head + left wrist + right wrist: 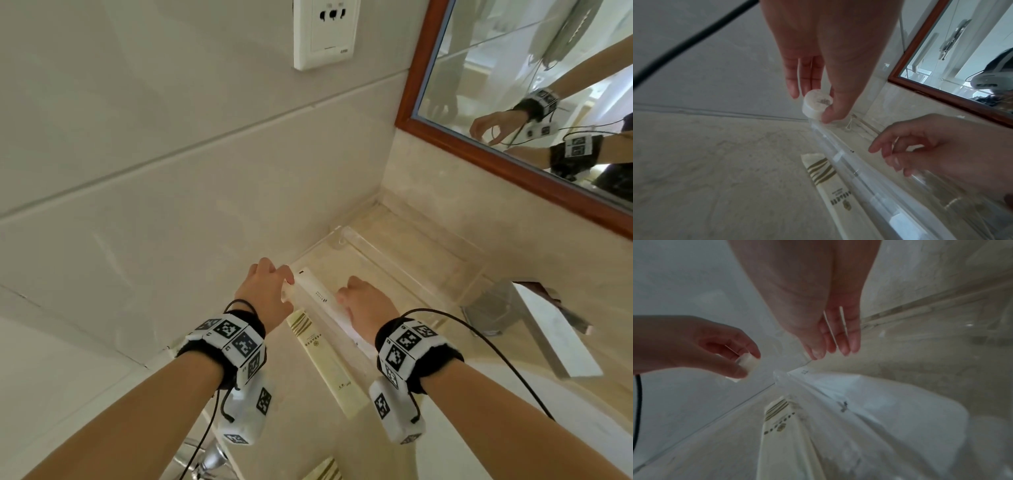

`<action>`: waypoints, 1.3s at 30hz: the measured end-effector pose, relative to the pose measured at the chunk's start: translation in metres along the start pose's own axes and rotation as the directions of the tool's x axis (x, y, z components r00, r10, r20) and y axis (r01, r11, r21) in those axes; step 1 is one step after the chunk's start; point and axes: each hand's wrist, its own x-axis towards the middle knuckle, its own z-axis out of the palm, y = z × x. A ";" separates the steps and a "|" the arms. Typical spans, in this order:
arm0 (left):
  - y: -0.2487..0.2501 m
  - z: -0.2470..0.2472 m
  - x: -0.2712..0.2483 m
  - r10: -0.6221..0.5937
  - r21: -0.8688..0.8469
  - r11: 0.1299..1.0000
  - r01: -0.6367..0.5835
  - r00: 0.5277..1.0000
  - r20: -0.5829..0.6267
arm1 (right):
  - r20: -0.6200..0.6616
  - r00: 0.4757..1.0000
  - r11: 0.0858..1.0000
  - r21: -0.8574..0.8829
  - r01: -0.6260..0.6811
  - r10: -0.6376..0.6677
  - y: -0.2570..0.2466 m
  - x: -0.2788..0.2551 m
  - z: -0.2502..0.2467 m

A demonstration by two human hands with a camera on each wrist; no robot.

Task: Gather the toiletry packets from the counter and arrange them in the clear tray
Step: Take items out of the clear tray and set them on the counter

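Note:
A clear tray sits on the counter in the corner by the wall. Inside it lies a long white packet, along the left wall. My left hand hovers at the tray's left rim and pinches a small round white puck between thumb and fingers. My right hand hangs over the tray beside the white packet, fingers loose and holding nothing. A cream packet with olive stripes lies on the counter just outside the tray's left wall.
Another striped cream packet shows at the bottom edge, near a chrome tap. A box-like holder stands right of the tray. A wood-framed mirror and a wall socket are above.

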 end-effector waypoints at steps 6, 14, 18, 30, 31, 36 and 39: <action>0.006 0.004 0.013 0.025 -0.013 1.000 -0.025 1.000 -0.008 | 0.076 0.996 0.997 0.070 0.040 -0.045 0.001 0.002 0.009; 0.033 0.010 0.056 0.051 -0.009 0.999 -0.051 0.998 0.037 | 0.084 0.995 0.987 0.153 0.039 -0.053 0.018 -0.005 0.011; 0.047 0.020 0.079 0.053 0.039 0.998 -0.057 0.995 0.085 | 0.091 0.995 0.980 0.196 0.024 -0.043 0.029 -0.012 0.010; 0.049 0.047 0.099 0.136 0.344 0.930 -0.127 0.991 -0.004 | 0.046 0.998 0.973 0.228 0.036 -0.048 0.051 -0.028 0.014; 0.048 0.046 0.099 0.159 0.356 0.923 -0.148 0.987 -0.003 | 0.033 0.997 0.971 0.232 0.055 -0.065 0.049 -0.027 0.015; 0.042 0.042 0.094 0.143 0.350 0.927 -0.133 0.990 -0.004 | 0.039 0.990 0.970 0.209 0.126 -0.137 0.031 -0.019 0.020; 0.039 0.038 0.086 0.132 0.331 0.936 -0.120 0.991 -0.015 | 0.046 0.990 0.979 0.162 0.123 -0.132 0.025 -0.017 0.025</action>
